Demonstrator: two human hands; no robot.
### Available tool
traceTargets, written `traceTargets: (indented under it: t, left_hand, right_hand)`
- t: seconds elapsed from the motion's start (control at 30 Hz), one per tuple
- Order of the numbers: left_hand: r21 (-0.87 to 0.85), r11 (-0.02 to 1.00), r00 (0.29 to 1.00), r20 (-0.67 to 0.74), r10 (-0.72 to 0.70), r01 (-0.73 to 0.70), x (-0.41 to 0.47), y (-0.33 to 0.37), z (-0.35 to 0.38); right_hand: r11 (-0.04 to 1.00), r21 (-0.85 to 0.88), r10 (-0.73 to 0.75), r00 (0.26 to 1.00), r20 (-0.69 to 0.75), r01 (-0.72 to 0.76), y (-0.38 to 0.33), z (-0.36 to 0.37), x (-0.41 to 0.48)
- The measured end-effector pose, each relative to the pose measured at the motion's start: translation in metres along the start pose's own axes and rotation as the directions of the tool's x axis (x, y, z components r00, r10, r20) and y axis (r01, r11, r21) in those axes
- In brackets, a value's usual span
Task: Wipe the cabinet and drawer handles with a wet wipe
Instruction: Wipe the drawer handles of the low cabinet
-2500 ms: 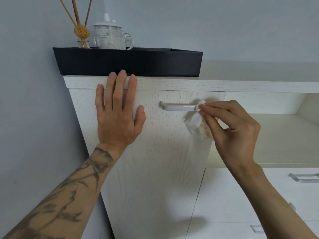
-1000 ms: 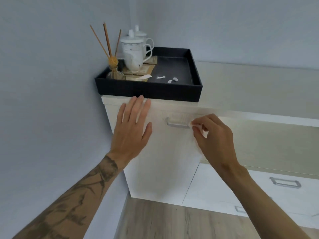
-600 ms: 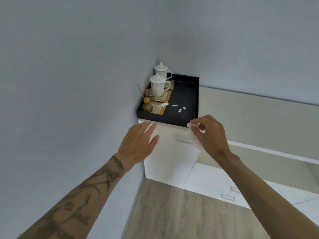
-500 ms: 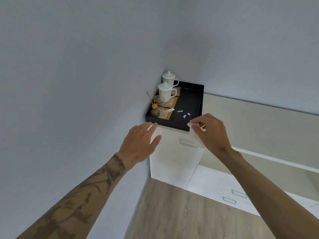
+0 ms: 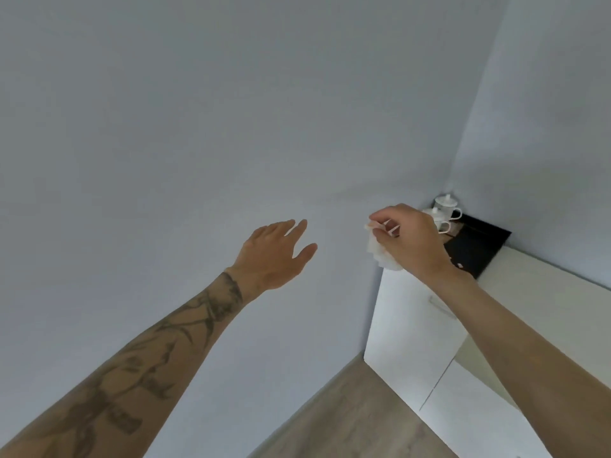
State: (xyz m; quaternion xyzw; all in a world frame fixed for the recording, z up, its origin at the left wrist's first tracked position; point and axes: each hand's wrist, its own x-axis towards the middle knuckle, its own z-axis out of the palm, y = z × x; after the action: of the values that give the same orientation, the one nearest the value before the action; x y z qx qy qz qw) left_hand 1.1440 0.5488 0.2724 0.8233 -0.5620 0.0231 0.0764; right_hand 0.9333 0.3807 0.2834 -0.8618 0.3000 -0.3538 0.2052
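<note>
Head view, tilted hard; most of the frame is bare grey wall [image 5: 198,127]. We note both arms raised in front of it.

Left hand [image 5: 276,254]: empty, back of the hand toward us. The fingers are straight and lie close together, with a narrow gap near the tips, and the thumb is splayed off to the right. It touches nothing that we can see. The tattooed forearm [image 5: 148,358] runs down to the lower left corner.

Right hand [image 5: 411,241]: thumb and curled fingertips pinch the wet wipe [image 5: 385,257] at its top. The rest of the wipe hangs crumpled and white below the fingers. We place it in the air, in line with the top left corner of the cabinet door [image 5: 405,328].

Cabinet handle [image 5: 439,307]: a pale bar high on the door, near the door's right edge, partly covered by the right forearm [image 5: 512,332]. The wipe is well apart from it.

Counter [image 5: 549,292]: a beige top running right from the room corner. A black tray [image 5: 479,249] sits at its far left corner, close against the walls. Two white lidded mugs [image 5: 447,206] stand at the tray's far corner, one partly behind the right hand. There are small white scraps [image 5: 460,266] on the tray floor, too small to name.

Below and right of the door is a white drawer front [image 5: 479,411]; we cannot make out its handle. Wood-look floor [image 5: 347,421] runs along the bottom.
</note>
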Motion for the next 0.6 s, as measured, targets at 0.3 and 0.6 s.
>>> traceTargets:
  t: [0.3,0.6]
  left_hand:
    - [0.070,0.923,0.925,-0.043,-0.377,0.379,-0.269,-0.081,-0.097]
    - [0.053,0.692,0.687,-0.197,-0.700,0.720,-0.616,-0.177,-0.165]
  right_hand:
    - [0.932,0.266,-0.304,0.929,0.211,0.245,-0.223,0.053,-0.078]
    - [0.722,0.525,-0.651,0.698,0.297,0.451,-0.514,0.154,-0.256]
